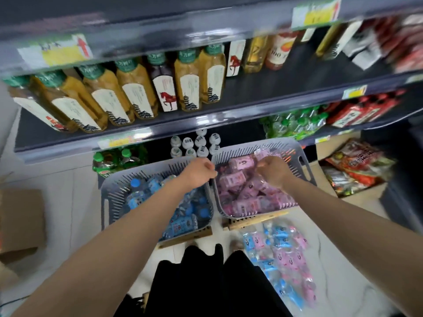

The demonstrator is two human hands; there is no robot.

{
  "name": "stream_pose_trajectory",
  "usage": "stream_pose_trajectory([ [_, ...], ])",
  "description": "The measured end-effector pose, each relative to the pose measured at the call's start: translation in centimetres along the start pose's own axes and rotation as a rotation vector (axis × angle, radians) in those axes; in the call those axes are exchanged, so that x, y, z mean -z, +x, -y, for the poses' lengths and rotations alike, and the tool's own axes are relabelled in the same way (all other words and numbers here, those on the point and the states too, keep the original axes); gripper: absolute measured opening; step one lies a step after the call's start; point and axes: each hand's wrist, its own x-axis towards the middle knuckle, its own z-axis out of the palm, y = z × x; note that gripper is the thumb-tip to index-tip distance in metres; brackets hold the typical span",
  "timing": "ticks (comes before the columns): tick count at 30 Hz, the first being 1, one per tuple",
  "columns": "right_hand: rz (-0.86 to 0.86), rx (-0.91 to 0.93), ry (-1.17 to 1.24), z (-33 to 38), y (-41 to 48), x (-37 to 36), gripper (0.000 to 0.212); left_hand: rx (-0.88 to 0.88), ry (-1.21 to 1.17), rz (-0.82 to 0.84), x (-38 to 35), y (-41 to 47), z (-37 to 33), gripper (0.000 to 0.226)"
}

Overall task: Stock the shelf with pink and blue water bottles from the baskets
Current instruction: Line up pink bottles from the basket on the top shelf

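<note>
Here the right hand (273, 171) curls onto pink bottles (242, 191) in the right basket (295, 148); the left hand (199, 171), a closed fist holding nothing visible, hovers over the rims where the baskets meet, probably ready to help.

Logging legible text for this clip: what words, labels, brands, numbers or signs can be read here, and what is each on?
"100": on the white label of the red-capped amber bottle on the upper shelf; the rest is blurred.
Green neck bands of the yellow tea bottles: characters, too blurred to read.
Yellow shelf price tags: blurred.
Pink water bottles and blue water bottles: print too small.
</note>
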Motion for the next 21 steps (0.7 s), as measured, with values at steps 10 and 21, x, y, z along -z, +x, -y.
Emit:
stream_pose_trajectory([
  [10, 0.102, -0.101, -0.197, -10.1, 5.8, 1.9, 0.029, 0.016, 0.231, 0.232, -12.8, 9.0, -2.9, 0.029],
  [21, 0.153, -0.137, -0.231, -15.1, 12.0, -1.8, 0.035, 0.079, 0.554, 0.564, -19.8, 12.2, -0.9, 0.068],
])
